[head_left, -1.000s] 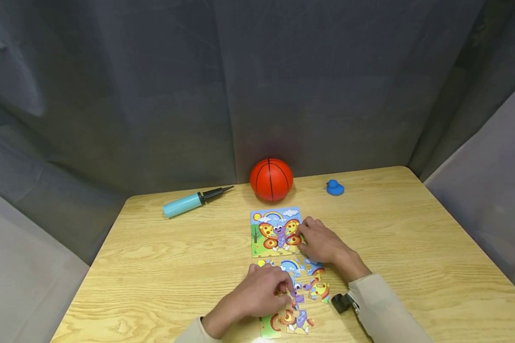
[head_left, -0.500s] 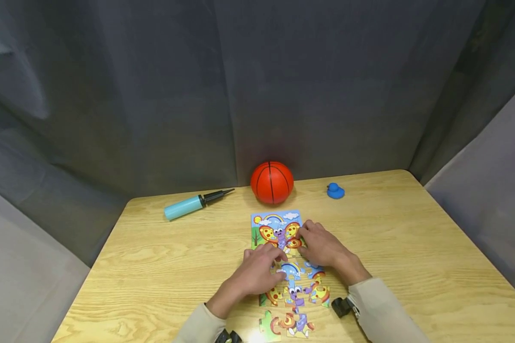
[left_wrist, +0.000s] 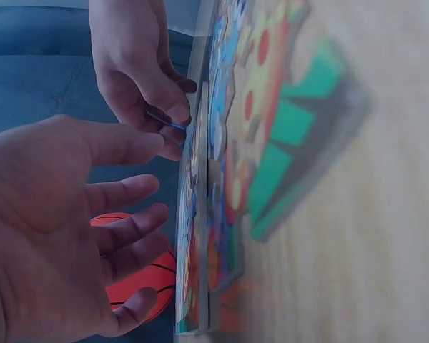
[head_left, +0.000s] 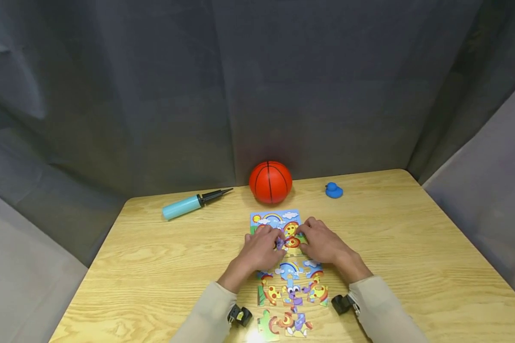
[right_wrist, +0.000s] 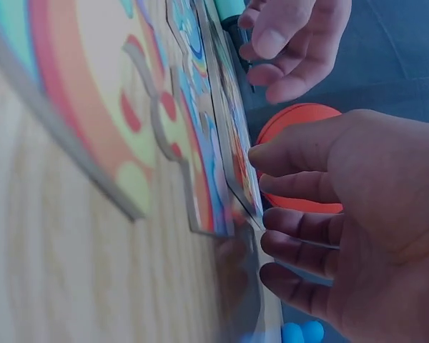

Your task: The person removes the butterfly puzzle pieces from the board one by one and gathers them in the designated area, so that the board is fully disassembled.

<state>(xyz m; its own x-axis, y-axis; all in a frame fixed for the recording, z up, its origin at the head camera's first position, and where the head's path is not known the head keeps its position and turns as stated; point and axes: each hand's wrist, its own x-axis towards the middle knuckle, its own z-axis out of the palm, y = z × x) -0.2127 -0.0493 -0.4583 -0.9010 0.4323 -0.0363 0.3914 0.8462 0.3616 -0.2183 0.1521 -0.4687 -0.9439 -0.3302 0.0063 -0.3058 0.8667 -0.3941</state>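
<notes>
A square butterfly puzzle picture (head_left: pixel 290 216) lies mid-table, with loose puzzle pieces (head_left: pixel 293 295) in rows before it. My left hand (head_left: pixel 262 247) hovers over or rests on the picture's lower left, hiding that part. Its fingers (left_wrist: pixel 132 236) are loosely bent, and the left wrist view shows nothing held between them. By the picture's right edge is my right hand (head_left: pixel 324 244), its thumb and fingers (right_wrist: pixel 300 186) relaxed, the tips at or just beside the edge. A thin bluish line shows by its thumb in the left wrist view; what it is I cannot tell.
Behind the picture sits a red ball (head_left: pixel 270 182) with black lines, by the dark curtain (head_left: pixel 266 85). A light blue hand pump (head_left: pixel 182 208) lies at the back left, and a blue rubber duck (head_left: pixel 334 190) at the back right. All stand on the wooden table (head_left: pixel 167 267).
My left hand has moved away from me, from over the loose pieces onto the picture, so the middle rows show again. My right hand has hardly moved.
</notes>
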